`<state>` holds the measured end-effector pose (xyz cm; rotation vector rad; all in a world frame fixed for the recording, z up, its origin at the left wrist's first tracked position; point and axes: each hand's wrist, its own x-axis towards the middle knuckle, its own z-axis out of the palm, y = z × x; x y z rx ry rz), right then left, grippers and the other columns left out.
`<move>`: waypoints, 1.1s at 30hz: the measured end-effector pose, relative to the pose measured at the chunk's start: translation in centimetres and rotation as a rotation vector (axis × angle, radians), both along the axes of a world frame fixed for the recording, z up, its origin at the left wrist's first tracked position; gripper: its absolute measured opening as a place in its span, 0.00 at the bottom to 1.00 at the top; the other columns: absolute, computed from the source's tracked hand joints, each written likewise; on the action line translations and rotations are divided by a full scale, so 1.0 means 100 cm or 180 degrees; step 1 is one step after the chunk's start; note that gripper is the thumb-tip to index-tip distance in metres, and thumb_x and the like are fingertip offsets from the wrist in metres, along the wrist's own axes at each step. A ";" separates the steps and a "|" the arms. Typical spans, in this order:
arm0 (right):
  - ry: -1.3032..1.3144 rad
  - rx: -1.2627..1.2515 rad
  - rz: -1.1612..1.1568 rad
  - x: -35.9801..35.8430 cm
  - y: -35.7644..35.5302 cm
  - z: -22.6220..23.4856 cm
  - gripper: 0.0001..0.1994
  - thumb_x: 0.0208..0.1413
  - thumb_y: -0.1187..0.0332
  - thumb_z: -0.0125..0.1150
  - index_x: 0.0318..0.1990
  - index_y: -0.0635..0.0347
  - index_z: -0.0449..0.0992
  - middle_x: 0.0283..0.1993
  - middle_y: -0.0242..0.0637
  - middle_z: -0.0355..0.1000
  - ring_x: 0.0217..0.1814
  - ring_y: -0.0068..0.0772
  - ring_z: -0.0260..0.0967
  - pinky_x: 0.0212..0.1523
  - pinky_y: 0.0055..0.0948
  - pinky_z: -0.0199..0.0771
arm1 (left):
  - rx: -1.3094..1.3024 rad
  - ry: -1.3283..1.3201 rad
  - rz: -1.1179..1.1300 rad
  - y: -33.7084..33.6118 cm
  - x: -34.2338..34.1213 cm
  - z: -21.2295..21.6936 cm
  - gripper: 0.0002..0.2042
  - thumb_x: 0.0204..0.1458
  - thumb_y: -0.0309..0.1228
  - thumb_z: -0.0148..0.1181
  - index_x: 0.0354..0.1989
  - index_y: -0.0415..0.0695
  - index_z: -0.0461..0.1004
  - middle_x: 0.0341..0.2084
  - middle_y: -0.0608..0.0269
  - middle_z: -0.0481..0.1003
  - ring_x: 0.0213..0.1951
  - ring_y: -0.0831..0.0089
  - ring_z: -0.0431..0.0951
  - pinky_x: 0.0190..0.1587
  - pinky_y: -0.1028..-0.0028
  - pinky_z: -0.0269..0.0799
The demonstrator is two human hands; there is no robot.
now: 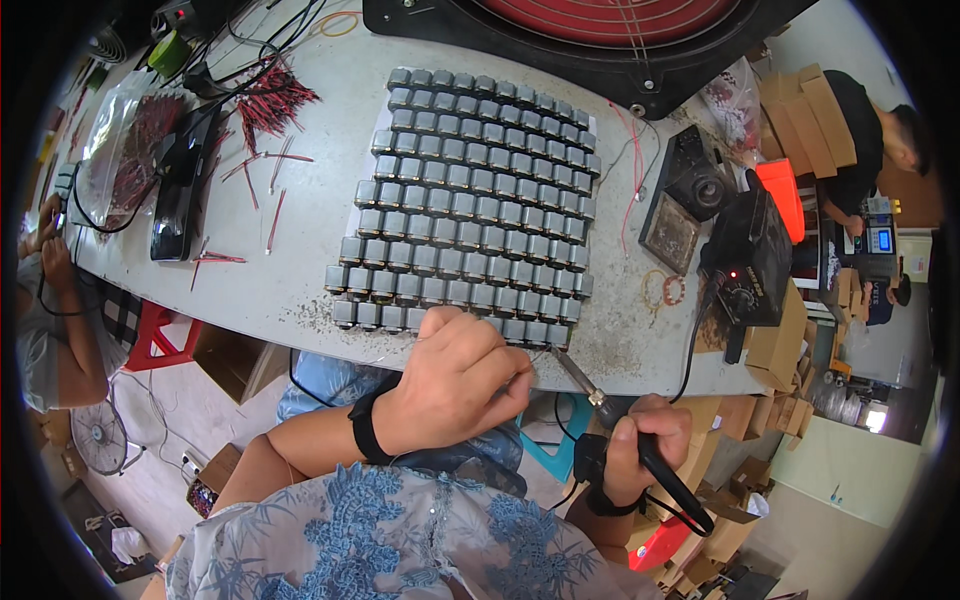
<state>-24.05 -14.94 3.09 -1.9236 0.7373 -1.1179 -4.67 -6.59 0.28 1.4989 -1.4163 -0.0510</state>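
My right hand [650, 440] grips a soldering iron [655, 462] by its black handle. The iron's metal tip points up and left, reaching the front right corner of a block of small grey metal-cased parts [470, 200]. These parts stand in many close rows on the table. Over the front row, my left hand [455, 375] is closed, its fingers curled and pinched together. Whatever lies between those fingertips is hidden from view.
A black soldering station [748, 260] and a stand [690, 185] are on the right. A large fan [640, 60] fills the back. Red and black wires [272, 95] and a black case [185, 190] lie left. Other people sit at both sides.
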 end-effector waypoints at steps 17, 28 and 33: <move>0.0024 -0.0082 -0.0021 0.000 0.000 0.000 0.12 0.46 0.73 0.63 0.31 0.61 0.63 0.18 0.30 0.58 0.18 0.21 0.53 0.20 0.20 0.52 | -0.0011 0.0004 0.0012 0.000 0.000 0.000 0.11 0.32 0.22 0.65 0.25 0.46 0.72 0.21 0.66 0.63 0.24 0.68 0.66 0.34 0.70 0.58; -0.0003 -0.0036 -0.0045 0.001 0.001 0.000 0.12 0.47 0.72 0.64 0.31 0.60 0.63 0.18 0.29 0.57 0.18 0.21 0.53 0.20 0.21 0.52 | -0.0015 0.0018 -0.0002 0.000 0.000 0.000 0.10 0.32 0.22 0.65 0.25 0.46 0.72 0.20 0.66 0.63 0.24 0.68 0.66 0.33 0.71 0.58; 0.0021 -0.0042 -0.0058 -0.001 0.000 -0.001 0.12 0.47 0.72 0.64 0.30 0.60 0.63 0.18 0.29 0.57 0.18 0.21 0.53 0.20 0.21 0.52 | 0.0000 0.0000 0.0015 0.000 0.000 -0.001 0.10 0.32 0.22 0.65 0.25 0.46 0.72 0.21 0.66 0.63 0.24 0.68 0.67 0.34 0.71 0.59</move>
